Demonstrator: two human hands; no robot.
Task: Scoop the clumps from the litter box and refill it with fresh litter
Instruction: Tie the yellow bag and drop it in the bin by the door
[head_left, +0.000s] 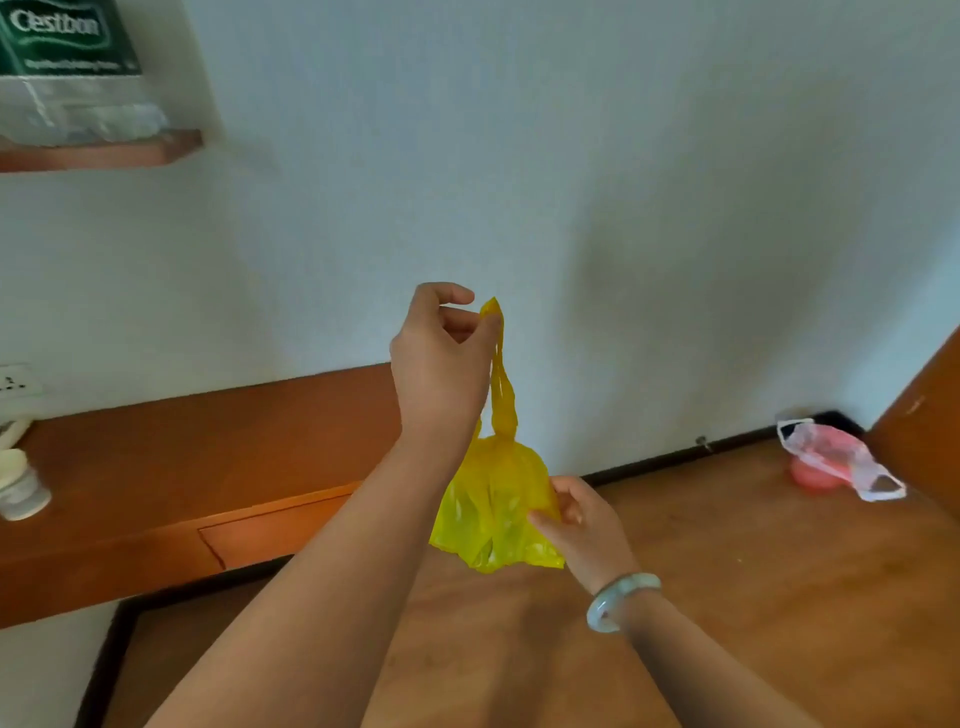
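Items I log from the head view:

1. Yellow bag (493, 499): plastic, neck knotted, handles drawn up into one strand. It hangs mid-frame in front of the wall (571, 182) and above the wooden floor (727, 571); I cannot tell what is inside.
2. Left hand (441, 358): raised, fingers (457, 296) curled, thumb and fingertips pinching the top of the handles.
3. Right hand (582, 519): lower, fingers closed on the bag's right side. Pale bracelet (618, 597) on that wrist.
4. Pink bag (836, 457): on the floor near the far right corner, well apart from the yellow one.
5. Surface (208, 452): wooden, at left, carrying a white bottle (23, 493). Socket (18, 382) on the wall above it.
6. Shelf (104, 153): upper left, bearing a green pack (62, 41).
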